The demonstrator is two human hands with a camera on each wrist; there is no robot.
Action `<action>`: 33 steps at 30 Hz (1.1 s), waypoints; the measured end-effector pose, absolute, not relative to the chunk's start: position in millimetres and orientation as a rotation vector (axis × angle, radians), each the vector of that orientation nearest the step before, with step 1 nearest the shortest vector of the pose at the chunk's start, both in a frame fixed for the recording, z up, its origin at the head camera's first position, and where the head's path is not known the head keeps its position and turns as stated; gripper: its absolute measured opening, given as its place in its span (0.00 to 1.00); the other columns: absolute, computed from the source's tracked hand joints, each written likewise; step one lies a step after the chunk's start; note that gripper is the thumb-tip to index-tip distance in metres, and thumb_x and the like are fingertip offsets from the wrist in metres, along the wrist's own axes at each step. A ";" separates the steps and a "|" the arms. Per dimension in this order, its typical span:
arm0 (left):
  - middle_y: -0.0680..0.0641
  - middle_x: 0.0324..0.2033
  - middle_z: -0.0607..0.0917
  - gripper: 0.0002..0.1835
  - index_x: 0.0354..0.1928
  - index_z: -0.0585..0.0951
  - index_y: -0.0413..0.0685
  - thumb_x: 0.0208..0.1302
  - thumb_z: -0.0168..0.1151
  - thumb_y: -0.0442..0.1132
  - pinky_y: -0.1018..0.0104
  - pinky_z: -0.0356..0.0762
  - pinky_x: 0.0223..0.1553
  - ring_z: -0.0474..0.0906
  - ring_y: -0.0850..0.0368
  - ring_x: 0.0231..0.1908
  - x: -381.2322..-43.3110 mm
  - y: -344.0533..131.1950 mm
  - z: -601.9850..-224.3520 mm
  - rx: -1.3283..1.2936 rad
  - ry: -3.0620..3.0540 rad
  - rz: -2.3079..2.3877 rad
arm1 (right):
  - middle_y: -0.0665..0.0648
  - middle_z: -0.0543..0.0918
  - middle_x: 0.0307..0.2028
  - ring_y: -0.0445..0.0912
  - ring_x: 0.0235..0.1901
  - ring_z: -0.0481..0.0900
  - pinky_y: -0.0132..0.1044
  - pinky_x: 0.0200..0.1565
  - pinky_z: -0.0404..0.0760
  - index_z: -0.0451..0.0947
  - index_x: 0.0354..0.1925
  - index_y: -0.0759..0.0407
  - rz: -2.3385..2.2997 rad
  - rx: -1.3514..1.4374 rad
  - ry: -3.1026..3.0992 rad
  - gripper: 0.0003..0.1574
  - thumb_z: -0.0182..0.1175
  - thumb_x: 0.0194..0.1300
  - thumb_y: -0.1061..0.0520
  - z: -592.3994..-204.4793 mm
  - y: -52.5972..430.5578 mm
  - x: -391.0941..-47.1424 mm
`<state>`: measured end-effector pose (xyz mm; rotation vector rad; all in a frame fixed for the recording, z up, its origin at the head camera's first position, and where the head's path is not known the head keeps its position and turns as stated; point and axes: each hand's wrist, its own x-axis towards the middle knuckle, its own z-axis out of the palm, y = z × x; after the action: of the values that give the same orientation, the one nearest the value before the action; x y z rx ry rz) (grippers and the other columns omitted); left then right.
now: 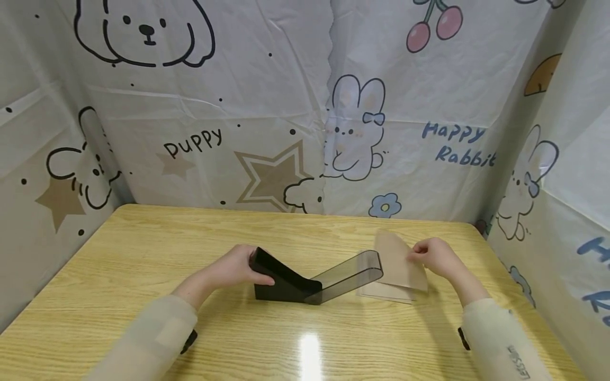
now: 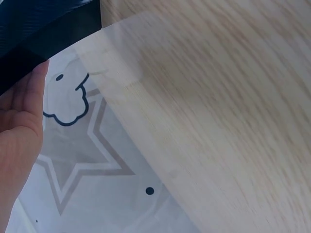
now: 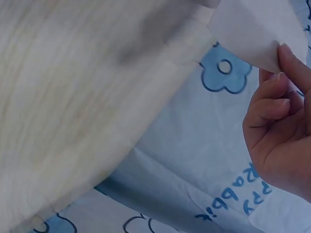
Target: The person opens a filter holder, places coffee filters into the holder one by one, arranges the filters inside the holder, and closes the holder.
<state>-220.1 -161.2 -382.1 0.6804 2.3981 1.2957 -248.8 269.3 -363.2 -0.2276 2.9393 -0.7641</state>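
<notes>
In the head view my left hand (image 1: 240,266) grips the left end of a black box (image 1: 285,280), thumb across its near side. The box's smoky clear lid (image 1: 350,273) swings out open to the right. Between thumb and fingers, my right hand (image 1: 439,257) pinches the edge of a brown paper coffee filter (image 1: 395,264), raised and tilted. Beneath it more brown filters (image 1: 388,291) lie on the table, partly covered. The left wrist view shows the dark box (image 2: 53,36) against my fingers. From the right wrist, the pinched filter (image 3: 260,36) appears pale.
The wood-grain table (image 1: 229,338) spreads under both hands. A printed cloth (image 1: 267,106) with cartoon animals stands behind it and along both sides. Bright glare (image 1: 310,357) falls on the table's near part.
</notes>
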 end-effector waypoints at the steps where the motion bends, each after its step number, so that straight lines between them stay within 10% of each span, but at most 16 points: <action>1: 0.48 0.36 0.87 0.17 0.41 0.81 0.44 0.50 0.72 0.43 0.66 0.78 0.40 0.81 0.60 0.35 -220.3 -159.7 -381.8 0.683 2.394 1.297 | 0.55 0.78 0.26 0.44 0.26 0.69 0.34 0.28 0.70 0.79 0.28 0.64 -0.764 -0.234 2.944 0.10 0.61 0.61 0.58 -359.6 270.5 -248.3; 33: 0.48 0.36 0.86 0.15 0.41 0.81 0.45 0.51 0.71 0.42 0.64 0.78 0.40 0.81 0.59 0.35 -222.0 -151.5 -383.2 0.697 2.389 1.294 | 0.57 0.80 0.27 0.47 0.27 0.70 0.35 0.28 0.68 0.80 0.32 0.63 -0.798 -0.391 3.163 0.09 0.62 0.61 0.56 -246.7 214.8 -223.0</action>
<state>-222.0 -151.5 -383.2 0.6973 2.3886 1.2936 -223.0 214.8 -246.7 -0.3913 3.1631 -0.7984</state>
